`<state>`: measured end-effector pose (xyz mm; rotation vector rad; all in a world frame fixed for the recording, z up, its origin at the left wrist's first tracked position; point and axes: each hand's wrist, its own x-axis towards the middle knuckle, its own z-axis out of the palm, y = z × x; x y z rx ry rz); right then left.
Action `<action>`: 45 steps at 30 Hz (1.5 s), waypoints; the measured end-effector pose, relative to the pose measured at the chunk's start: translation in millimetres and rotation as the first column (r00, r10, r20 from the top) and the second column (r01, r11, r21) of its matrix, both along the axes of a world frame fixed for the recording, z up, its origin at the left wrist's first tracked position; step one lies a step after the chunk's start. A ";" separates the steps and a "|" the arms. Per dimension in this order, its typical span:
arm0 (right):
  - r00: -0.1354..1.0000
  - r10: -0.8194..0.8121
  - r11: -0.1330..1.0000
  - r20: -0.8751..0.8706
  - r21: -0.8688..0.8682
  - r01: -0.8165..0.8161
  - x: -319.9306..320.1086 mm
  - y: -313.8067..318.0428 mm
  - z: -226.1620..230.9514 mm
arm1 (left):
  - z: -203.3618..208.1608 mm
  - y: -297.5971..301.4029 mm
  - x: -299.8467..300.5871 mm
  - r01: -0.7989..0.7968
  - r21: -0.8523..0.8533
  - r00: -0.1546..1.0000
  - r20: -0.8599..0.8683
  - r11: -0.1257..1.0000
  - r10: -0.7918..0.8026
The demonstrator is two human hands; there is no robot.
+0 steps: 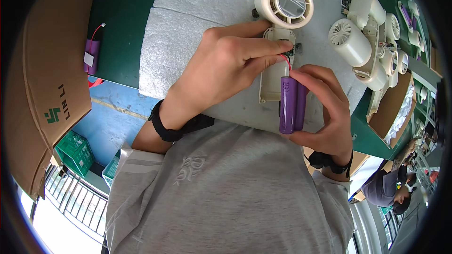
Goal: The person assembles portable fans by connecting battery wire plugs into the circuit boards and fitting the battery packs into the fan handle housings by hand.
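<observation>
Centrally, by near edge of green desk: right hand clamped purple cylindrical batteries; left hand pinched thin red wires over cream plastic fan housing.

The person wears a light grey, finely flecked shirt with 1 pale emblem of looping strokes on its front. Its 2 sleeves are loose and creased; the left sleeve has a paler band near its hem. The left hand and right hand are bare, with a black left wristband and a black right wristband above them, each bearing a dark block.
</observation>
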<state>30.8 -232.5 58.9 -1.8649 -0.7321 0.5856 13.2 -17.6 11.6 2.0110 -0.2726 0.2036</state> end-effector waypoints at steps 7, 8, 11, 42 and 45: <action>0.971 -0.054 0.994 0.235 -0.083 0.075 -7.1 5.3 -19.2 | -3.0 4.3 2.3 0.038 -0.069 0.999 -0.004 0.997 -0.038; 0.965 -0.049 0.993 0.259 -0.095 0.076 -7.8 7.0 -20.0 | -2.9 4.3 2.1 0.036 -0.072 0.999 -0.005 0.997 -0.036; 0.952 -0.033 0.990 0.306 -0.120 0.073 -9.7 13.0 -20.0 | -1.9 3.4 0.4 0.032 -0.070 0.999 0.000 0.997 -0.032; 0.938 -0.071 0.976 0.339 -0.172 0.136 -7.7 24.4 -18.3 | 3.7 11.3 -1.1 0.141 -0.056 0.975 -0.163 0.988 -0.148; 0.941 -0.060 0.971 0.332 -0.197 0.132 -7.5 26.1 -21.9 | 1.9 10.4 -2.3 0.125 -0.097 0.970 -0.198 0.987 -0.142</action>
